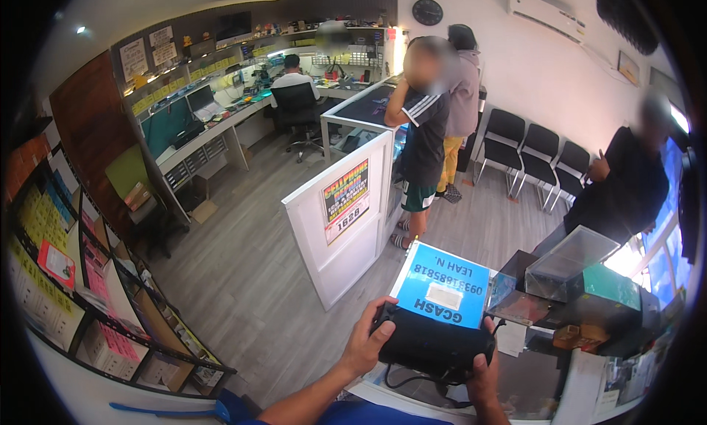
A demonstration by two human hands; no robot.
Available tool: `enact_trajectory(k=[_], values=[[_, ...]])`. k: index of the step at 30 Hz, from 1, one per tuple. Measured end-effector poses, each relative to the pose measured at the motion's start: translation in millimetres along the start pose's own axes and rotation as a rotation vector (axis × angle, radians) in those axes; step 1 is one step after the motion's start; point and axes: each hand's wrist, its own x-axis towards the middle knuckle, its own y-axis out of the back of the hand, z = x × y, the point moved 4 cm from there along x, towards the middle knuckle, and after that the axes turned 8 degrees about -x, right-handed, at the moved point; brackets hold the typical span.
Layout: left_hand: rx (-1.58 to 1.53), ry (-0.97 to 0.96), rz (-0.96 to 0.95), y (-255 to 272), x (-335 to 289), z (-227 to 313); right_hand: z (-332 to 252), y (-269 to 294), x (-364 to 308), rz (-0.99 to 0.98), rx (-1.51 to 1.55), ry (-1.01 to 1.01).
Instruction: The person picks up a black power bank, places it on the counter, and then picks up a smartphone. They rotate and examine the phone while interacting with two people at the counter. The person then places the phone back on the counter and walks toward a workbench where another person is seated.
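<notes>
Low centre of frame, L hand (368, 340) closed round L end of black cylinder (434, 348), thumb on near face, fingers over the far upper edge; R hand (482, 381) gripping the R end likewise, thumb up on near face, most fingers hidden beneath or behind; cyl. lies crosswise between the two, speaker-like in shape.

Handling (judged): prob. rigid shell, mod. wt, dense for its size; surface matte/dark, likely fair friction, but the round section could roll under the thumbs; not v. fragile, though a drop may hurt the ends; best hold = both ends, palms cupped under, middle left free; dark cable (403, 381) loops just below, could snag or tug, so keep fingers clear of it.

Just beyond cyl., blue sheet (442, 285) w/ white edge, print inverted to wearer; cyl. overlaps its near edge; can't tell if touching or fixed; looks thin, flat, bendable at corners.

Further out: R of hands, grey countertop (534, 377); lower R, green-topped box (610, 286) near clear lid (578, 252); centre, white panel (313, 255) w/ poster (346, 202); L edge, black-framed rack (88, 318); upper centre-R, standing person in striped-sleeve shirt (427, 141); upper R, black chairs (504, 138).
</notes>
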Motion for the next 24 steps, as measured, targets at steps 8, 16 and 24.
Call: enact_trajectory(k=[8,16,24], values=[[-0.045,-0.169,0.269,34.8,-74.1,78.4,-65.5,-53.0,-46.4,-0.340,-0.025,0.022],[-0.159,-0.262,0.266,133.2,-96.8,129.2,-65.5,-165.9,-55.5,-0.300,0.095,-0.012],[-0.123,0.076,0.089,324.8,-99.4,178.7,-71.9,-355.3,-31.2,-0.273,0.005,0.047]])
